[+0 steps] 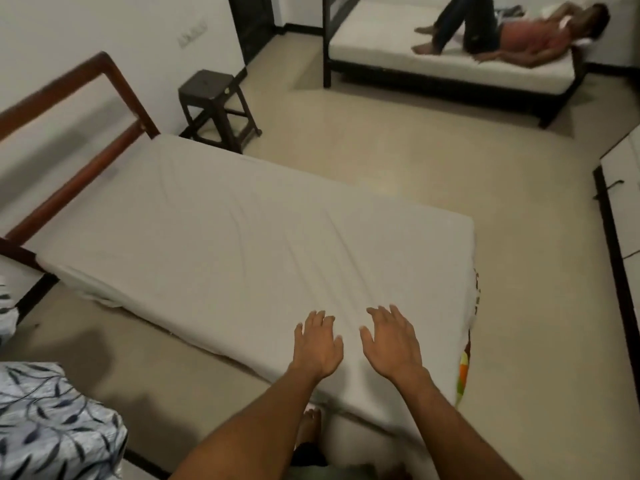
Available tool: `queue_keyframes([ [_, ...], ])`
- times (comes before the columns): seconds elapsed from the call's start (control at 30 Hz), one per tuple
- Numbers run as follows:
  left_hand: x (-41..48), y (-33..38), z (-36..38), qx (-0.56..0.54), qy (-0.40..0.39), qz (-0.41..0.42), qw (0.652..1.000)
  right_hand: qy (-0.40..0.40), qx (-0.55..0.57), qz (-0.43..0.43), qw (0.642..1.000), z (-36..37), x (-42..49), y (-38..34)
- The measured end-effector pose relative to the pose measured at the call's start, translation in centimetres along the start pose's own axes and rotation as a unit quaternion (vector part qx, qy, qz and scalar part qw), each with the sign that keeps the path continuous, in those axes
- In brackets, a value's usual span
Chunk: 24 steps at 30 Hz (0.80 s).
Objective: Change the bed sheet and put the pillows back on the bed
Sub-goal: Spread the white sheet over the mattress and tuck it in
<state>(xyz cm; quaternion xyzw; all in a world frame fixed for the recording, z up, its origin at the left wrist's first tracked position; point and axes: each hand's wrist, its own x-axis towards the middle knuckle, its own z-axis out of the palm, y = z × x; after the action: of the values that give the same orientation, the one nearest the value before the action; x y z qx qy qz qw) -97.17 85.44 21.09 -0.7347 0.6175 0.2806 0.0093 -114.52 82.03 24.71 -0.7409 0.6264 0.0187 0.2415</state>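
Now smoothing. Left hand and right hand side by side, fingers spread, gripping nothing, on or just above sheet at mattress's 6 o'clock end. Judgement: sweep palms outward toward 11 o'clock, chase creases, then tuck loose 8 o'clock edge. Pillow waits at 8 o'clock.

Bare left hand, bare right hand, bare forearms, bare foot, grey-green clothing.

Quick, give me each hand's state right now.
Left hand: open, fingers spread over the white sheet, holding nothing.
Right hand: open, fingers spread over the same sheet, holding nothing.
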Motion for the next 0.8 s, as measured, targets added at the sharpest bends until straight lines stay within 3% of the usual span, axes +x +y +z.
queue_keyframes([
  [0.2,0.3,3.8,-1.6,-0.016,0.057,-0.031,0.998,0.021,-0.054,-0.075,0.996,-4.5,1.7,1.9],
  [0.37,2.3,10.0,-1.8,-0.016,0.105,-0.049,0.993,0.028,-0.056,-0.125,0.990,-9.1,3.9,7.6],
  [0.6,1.6,24.7,2.4,-0.051,0.144,-0.099,0.983,-0.025,-0.086,-0.157,0.984,-15.3,4.5,23.0],
  [0.8,-0.2,33.4,6.1,-0.049,0.110,-0.134,0.984,-0.038,-0.094,-0.156,0.983,-20.2,3.5,33.2],
])
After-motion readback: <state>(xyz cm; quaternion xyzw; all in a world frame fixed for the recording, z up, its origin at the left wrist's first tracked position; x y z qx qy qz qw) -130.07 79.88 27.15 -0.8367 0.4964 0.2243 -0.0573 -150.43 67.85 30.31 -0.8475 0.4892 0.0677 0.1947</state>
